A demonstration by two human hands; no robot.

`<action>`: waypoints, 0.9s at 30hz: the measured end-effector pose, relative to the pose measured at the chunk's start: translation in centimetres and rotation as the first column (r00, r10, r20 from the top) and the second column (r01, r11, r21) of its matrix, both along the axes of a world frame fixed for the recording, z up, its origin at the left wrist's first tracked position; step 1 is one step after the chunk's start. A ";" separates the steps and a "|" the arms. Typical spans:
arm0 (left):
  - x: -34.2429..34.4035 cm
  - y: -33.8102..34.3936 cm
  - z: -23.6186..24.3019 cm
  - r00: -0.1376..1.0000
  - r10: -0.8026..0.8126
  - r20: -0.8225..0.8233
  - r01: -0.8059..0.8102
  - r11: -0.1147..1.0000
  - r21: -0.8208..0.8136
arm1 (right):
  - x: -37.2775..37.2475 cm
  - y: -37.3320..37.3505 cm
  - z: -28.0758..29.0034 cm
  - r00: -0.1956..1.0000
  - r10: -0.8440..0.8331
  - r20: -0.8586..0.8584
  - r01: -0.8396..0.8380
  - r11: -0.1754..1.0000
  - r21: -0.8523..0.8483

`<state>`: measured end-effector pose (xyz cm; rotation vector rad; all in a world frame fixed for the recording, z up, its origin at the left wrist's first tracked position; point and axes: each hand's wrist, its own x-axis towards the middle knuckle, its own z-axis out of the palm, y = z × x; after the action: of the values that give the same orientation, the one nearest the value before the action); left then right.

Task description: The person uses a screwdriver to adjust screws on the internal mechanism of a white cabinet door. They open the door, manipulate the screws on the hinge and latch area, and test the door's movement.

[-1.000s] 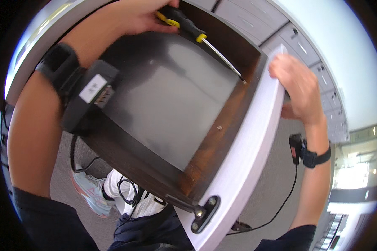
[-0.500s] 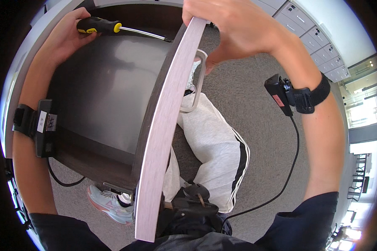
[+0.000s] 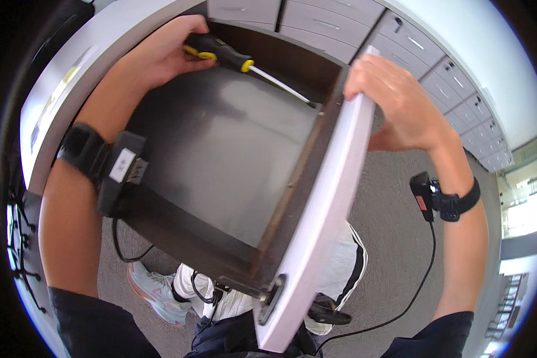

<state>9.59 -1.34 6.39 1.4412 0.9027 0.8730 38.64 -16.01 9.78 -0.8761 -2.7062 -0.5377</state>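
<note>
My left hand (image 3: 172,62) is closed round the black and yellow handle of a screwdriver (image 3: 227,56) at the upper left of a dark drawer (image 3: 221,143), its steel shaft lying across the drawer's inside towards the right corner. My right hand (image 3: 394,107) grips the upper end of the drawer's pale wood front board (image 3: 313,238), fingertips over its edge and thumb hidden behind it. A black metal fitting (image 3: 273,295) is fixed near the board's lower end. Black devices are strapped to both my wrists, with cables hanging from them.
Grey cabinets with locks and handles (image 3: 435,83) line the back and right. A pale curved worktop edge (image 3: 59,83) runs along the left. My shoe (image 3: 161,295) and pale-trousered legs are under the drawer on the grey carpet (image 3: 388,262). Chair bases stand at the far left.
Between the middle frame and now, the drawer and both hands have swung back to a more slanted angle, my right hand moving right and down, and my left hand right with the screwdriver.
</note>
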 end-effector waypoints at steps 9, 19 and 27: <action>1.4 0.9 0.8 0.998 0.052 0.041 -0.040 0.968 -0.246 | -0.5 -0.4 0.3 0.998 -0.065 -0.013 0.064 0.992 -0.108; 1.7 0.7 0.9 0.999 0.045 -0.008 -0.045 0.981 -0.189 | -2.4 -2.7 0.9 0.992 -0.118 0.038 0.123 0.976 -0.182; 1.3 1.4 0.6 0.997 0.052 0.064 -0.039 0.983 -0.181 | -3.4 -4.1 0.4 1.000 0.016 -0.010 -0.018 0.980 -0.196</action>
<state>10.90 0.09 7.01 1.2323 0.9411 0.8476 35.23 -20.08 10.15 -0.8992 -2.7912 -0.2647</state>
